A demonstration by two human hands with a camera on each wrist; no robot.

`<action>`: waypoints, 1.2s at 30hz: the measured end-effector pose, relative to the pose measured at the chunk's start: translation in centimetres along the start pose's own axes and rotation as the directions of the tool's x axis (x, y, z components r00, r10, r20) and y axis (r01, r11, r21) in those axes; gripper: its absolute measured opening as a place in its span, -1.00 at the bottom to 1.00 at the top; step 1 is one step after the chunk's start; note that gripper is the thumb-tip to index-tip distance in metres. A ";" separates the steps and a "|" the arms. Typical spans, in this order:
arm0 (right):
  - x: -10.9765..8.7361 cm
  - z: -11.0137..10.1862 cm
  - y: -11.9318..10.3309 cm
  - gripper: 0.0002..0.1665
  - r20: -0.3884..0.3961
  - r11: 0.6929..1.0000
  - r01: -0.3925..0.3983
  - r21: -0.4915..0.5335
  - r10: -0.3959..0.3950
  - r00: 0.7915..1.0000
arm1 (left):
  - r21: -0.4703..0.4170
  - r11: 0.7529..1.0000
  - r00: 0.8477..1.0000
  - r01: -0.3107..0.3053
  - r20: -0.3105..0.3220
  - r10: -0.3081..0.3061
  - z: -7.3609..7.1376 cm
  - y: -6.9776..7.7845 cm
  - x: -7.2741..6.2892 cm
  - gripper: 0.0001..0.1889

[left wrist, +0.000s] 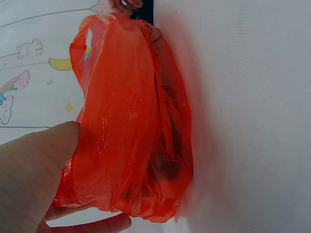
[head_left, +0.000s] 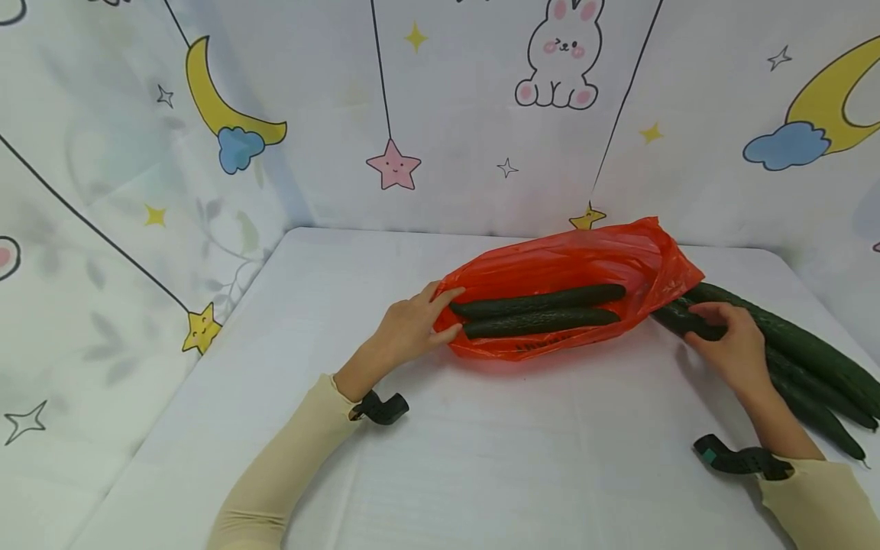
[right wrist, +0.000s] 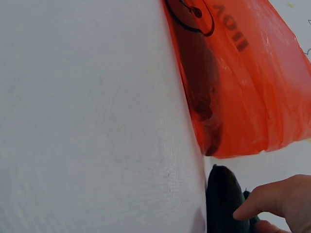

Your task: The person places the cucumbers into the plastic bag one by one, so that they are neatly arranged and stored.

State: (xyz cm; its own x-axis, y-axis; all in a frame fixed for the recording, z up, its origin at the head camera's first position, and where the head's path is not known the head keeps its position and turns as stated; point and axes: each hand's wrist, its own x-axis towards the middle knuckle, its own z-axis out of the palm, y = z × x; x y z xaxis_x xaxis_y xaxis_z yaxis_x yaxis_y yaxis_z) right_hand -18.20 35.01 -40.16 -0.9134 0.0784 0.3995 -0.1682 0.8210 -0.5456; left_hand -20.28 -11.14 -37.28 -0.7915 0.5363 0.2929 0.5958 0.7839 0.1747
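Observation:
A red plastic bag [head_left: 584, 260] lies on its side, with its opening toward me. Two dark green cucumbers [head_left: 543, 322] rest side by side in it. At the bag's left end, my left hand [head_left: 412, 325] grips the plastic, the thumb on one side and fingers on the other in the left wrist view. My right hand [head_left: 739, 347] holds the near end of a cucumber [head_left: 677, 317] by the bag's right end, thumb along its side. Beside it, further long cucumbers [head_left: 811, 340] lie in a row, partly hidden by this hand.
Everything lies on a white-covered table [head_left: 481, 451]. Behind it hangs a pale printed cloth [head_left: 454, 99] with moons, stars and a rabbit. A black wrist strap [head_left: 381, 409] sits on the left wrist, and another strap [head_left: 742, 458] on the right.

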 end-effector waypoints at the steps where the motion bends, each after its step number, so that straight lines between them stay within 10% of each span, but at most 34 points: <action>1: 0.0 0.0 0.1 -0.56 0.013 1.000 -0.007 -0.007 0.008 1.000 | 0.000 1.000 1.000 0.000 0.000 0.000 0.0 0.0 0.0 -0.41; 12: 0.2 -0.8 1.1 -0.39 0.175 0.988 -0.129 -0.087 0.142 0.974 | -0.002 1.000 1.000 -0.002 -0.001 0.002 0.1 0.0 0.2 -0.41; 36: 0.6 -1.6 2.0 -0.45 0.195 0.990 0.003 -0.140 0.024 0.980 | -0.004 1.000 1.000 0.019 0.020 -0.019 0.1 0.1 0.0 -0.38</action>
State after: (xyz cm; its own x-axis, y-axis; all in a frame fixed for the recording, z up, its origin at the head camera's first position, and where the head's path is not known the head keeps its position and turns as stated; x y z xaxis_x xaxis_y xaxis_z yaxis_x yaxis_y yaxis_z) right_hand -18.49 37.55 -39.86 -0.9720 -0.0134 0.2346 -0.1174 0.8925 -0.4356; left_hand -20.23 -11.01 -37.36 -0.8053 0.5275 0.2707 0.5811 0.7928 0.1840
